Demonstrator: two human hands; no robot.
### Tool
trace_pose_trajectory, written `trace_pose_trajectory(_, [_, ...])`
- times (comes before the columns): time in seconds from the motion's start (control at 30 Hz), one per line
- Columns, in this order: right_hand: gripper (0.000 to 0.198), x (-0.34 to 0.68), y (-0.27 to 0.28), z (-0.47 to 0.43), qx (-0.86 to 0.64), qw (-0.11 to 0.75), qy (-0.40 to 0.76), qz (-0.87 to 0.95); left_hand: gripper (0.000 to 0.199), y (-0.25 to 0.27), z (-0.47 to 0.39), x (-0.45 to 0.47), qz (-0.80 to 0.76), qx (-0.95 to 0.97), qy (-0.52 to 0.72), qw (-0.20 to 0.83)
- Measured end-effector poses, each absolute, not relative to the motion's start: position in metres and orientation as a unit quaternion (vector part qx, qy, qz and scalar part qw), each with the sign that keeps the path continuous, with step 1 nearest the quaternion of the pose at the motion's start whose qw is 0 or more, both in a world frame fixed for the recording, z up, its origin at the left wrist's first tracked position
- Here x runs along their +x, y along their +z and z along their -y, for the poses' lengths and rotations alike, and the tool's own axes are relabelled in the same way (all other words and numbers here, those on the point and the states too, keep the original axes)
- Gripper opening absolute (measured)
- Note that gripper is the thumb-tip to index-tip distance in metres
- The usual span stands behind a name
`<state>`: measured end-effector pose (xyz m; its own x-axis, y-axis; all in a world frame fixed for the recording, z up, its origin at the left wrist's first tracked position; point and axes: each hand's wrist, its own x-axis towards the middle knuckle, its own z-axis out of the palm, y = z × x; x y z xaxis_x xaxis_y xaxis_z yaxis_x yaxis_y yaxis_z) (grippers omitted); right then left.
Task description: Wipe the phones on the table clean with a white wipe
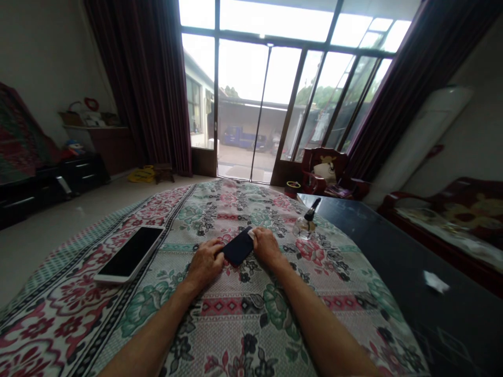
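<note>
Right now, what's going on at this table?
A person has both hands on a small dark phone lying on a floral cloth. The left hand holds its near end; the right hand presses a small white piece against its far edge. A larger white-framed phone lies apart to the left, and a small glass bottle stands to the right.

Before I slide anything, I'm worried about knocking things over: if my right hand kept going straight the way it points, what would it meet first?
The right hand points up-left, so it would probably push the dark phone first; the spray bottle sits off to its right.
</note>
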<state>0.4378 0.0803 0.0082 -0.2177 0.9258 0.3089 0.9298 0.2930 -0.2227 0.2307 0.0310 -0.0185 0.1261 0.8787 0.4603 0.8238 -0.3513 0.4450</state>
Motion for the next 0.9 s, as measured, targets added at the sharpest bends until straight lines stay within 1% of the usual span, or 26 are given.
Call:
trace_pose_trajectory(0.07, [0.024, 0.438, 0.009, -0.078, -0.598, 0.197, -0.007, 0.777, 0.022, -0.014, -0.028, 0.233, -0.562, 0.761, 0.32, 0.038])
trace_pose_trajectory(0.1, [0.024, 0.438, 0.009, -0.077, -0.598, 0.198, -0.007, 0.776, 0.025, -0.013, -0.027, 0.235, -0.558, 0.769, 0.31, 0.035])
trace_pose_trajectory(0.13, [0.025, 0.438, 0.01, -0.077, -0.599, 0.198, -0.006, 0.776, 0.032, -0.012, -0.025, 0.237, -0.554, 0.776, 0.301, 0.032])
trace_pose_trajectory(0.23, [0.025, 0.437, 0.009, -0.076, -0.599, 0.199, -0.008, 0.775, 0.064, -0.014, -0.019, 0.243, -0.556, 0.781, 0.284, 0.019])
trace_pose_trajectory(0.3, [0.026, 0.437, 0.009, -0.076, -0.6, 0.201, -0.008, 0.774, 0.076, -0.017, -0.017, 0.246, -0.574, 0.769, 0.281, 0.016])
trace_pose_trajectory(0.33, [0.026, 0.437, 0.008, -0.076, -0.6, 0.203, -0.008, 0.774, 0.077, -0.019, -0.016, 0.247, -0.582, 0.762, 0.282, 0.017])
trace_pose_trajectory(0.47, [0.027, 0.437, 0.008, -0.074, -0.601, 0.201, -0.008, 0.773, 0.069, -0.021, -0.018, 0.245, -0.596, 0.75, 0.285, 0.022])
trace_pose_trajectory(0.67, [0.027, 0.437, 0.007, -0.073, -0.6, 0.191, -0.005, 0.777, 0.062, -0.017, -0.02, 0.241, -0.6, 0.745, 0.292, 0.024])
trace_pose_trajectory(0.9, [0.03, 0.434, 0.004, -0.074, -0.588, 0.196, -0.005, 0.785, 0.058, -0.016, -0.022, 0.243, -0.607, 0.722, 0.33, 0.039])
